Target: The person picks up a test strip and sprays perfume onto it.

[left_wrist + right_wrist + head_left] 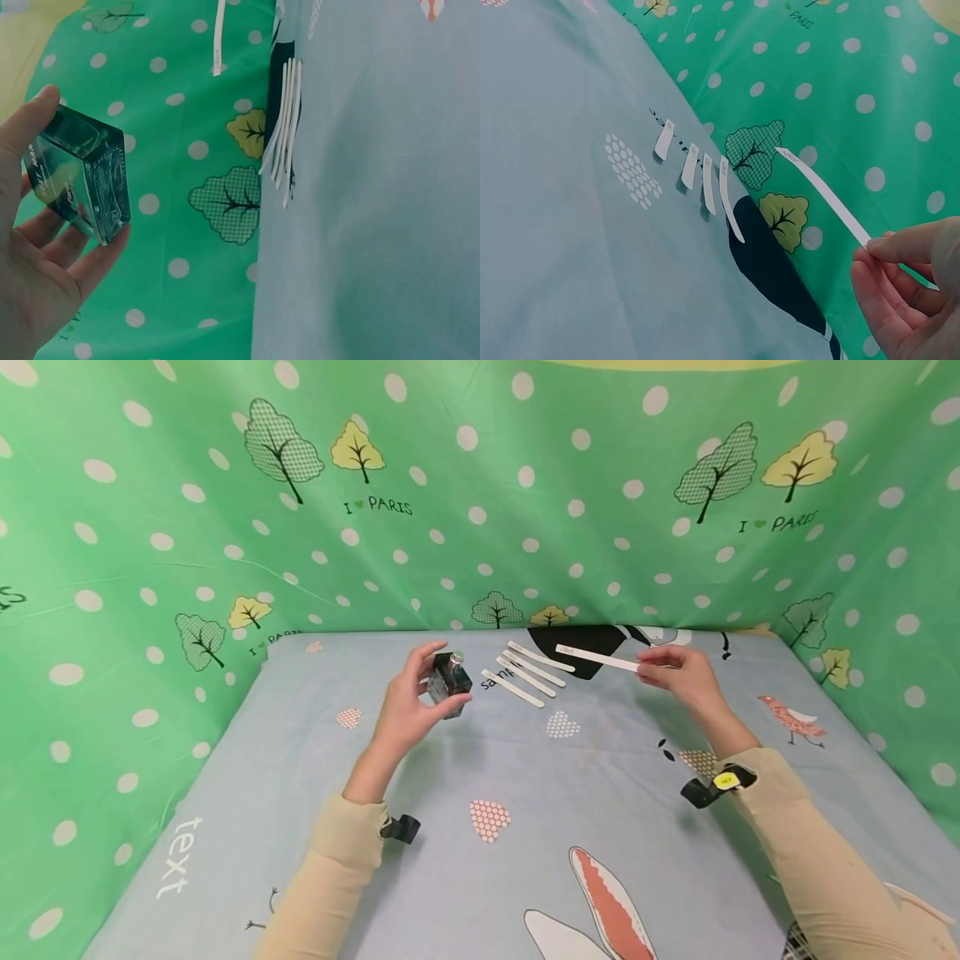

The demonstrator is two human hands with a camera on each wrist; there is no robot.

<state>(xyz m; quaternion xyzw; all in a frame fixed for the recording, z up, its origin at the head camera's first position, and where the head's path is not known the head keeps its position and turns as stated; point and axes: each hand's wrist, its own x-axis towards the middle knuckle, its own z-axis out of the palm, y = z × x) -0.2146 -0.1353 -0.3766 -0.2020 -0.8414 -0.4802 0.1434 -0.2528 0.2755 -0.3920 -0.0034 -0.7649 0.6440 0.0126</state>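
Note:
My left hand grips a dark, clear-sided glass perfume bottle between thumb and fingers, its small spray nozzle uncapped on top. In the left wrist view the bottle shows pale lettering on one face. Over to the right, my right hand pinches a white paper test strip near one end. That strip points left, toward the bottle, with small print at its free end. Several similar paper strips lie side by side on the cloth between the hands.
A grey-blue printed cloth covers the table. Behind it and at both sides hangs a green dotted curtain. Black straps with small devices sit on both wrists.

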